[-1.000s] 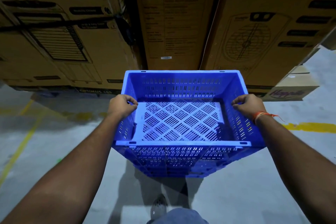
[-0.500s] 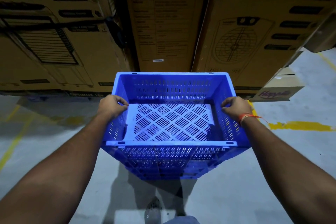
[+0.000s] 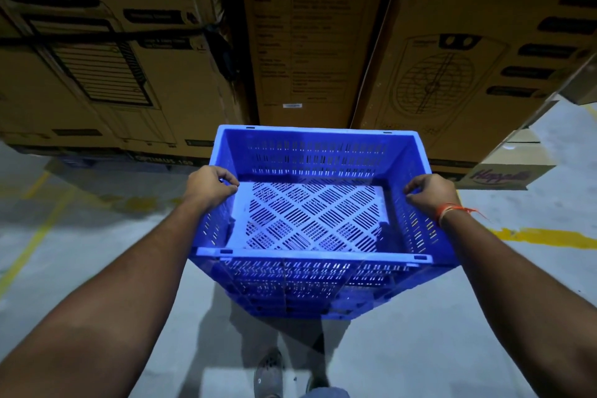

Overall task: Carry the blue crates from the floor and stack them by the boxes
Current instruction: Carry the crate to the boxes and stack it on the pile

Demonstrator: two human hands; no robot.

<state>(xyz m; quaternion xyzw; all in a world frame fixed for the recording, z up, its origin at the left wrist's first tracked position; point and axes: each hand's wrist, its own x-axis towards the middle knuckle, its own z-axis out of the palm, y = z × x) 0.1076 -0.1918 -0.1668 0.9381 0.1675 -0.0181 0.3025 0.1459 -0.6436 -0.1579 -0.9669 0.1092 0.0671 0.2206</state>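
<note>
A blue perforated plastic crate point(image 3: 318, 265) hangs in front of me above the concrete floor, empty inside, held level. My left hand point(image 3: 210, 186) grips its left rim and my right hand point(image 3: 431, 194), with an orange thread at the wrist, grips its right rim. Tall brown cardboard boxes point(image 3: 310, 35) stand just beyond the crate's far edge.
A smaller cardboard box with a purple logo point(image 3: 504, 176) lies on the floor at the right, next to a yellow floor marking point(image 3: 546, 237). Yellow lines point(image 3: 35, 236) run across the floor on the left. My shoes point(image 3: 269, 373) show below the crate.
The boxes look nearer and larger than a second ago. Both hands keep the same grip on the crate's rims.
</note>
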